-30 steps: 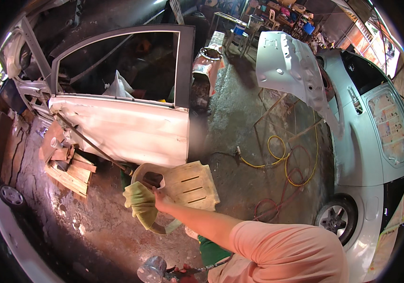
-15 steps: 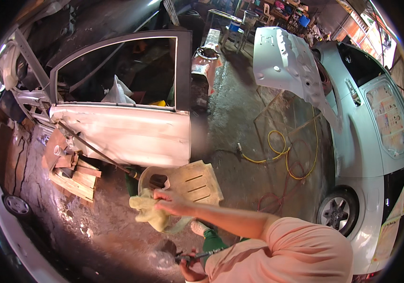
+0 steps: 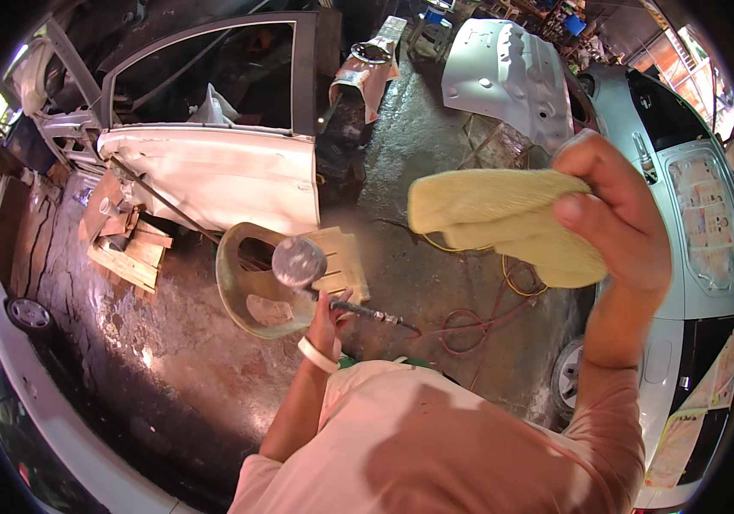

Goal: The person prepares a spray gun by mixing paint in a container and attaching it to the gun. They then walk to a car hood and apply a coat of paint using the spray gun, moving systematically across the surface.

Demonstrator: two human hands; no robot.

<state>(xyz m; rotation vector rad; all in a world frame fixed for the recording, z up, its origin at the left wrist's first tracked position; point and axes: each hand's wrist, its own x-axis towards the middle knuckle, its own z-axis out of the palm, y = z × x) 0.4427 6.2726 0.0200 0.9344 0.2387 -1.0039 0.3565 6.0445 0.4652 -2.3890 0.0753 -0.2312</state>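
Observation:
My right hand [image 3: 620,210] is raised at the right, its fingers and thumb closed on a folded yellow cloth [image 3: 504,214] that hangs out to the left. Lower down, my left hand [image 3: 324,330] grips a round-headed air sander [image 3: 300,262], its disc-shaped end up and a dark hose fitting [image 3: 375,314] running off to the right. Behind the sander lies a worn tan plastic chair [image 3: 230,287] with a slatted part. Beyond it stands an unpainted-looking white car door [image 3: 212,171] with a dark window frame.
A long rod [image 3: 161,199] leans along the door, beside wood pieces [image 3: 131,267] on the floor. Red hose [image 3: 470,334] and yellow hose [image 3: 521,278] lie coiled at the right. A light-coloured car [image 3: 684,231] stands there, near a silver body panel [image 3: 512,77]; another car [image 3: 20,403] is lower left.
My right hand has lifted the yellow cloth from near the chair up to the right. My left hand has come up and forward with the sander. The view has shifted.

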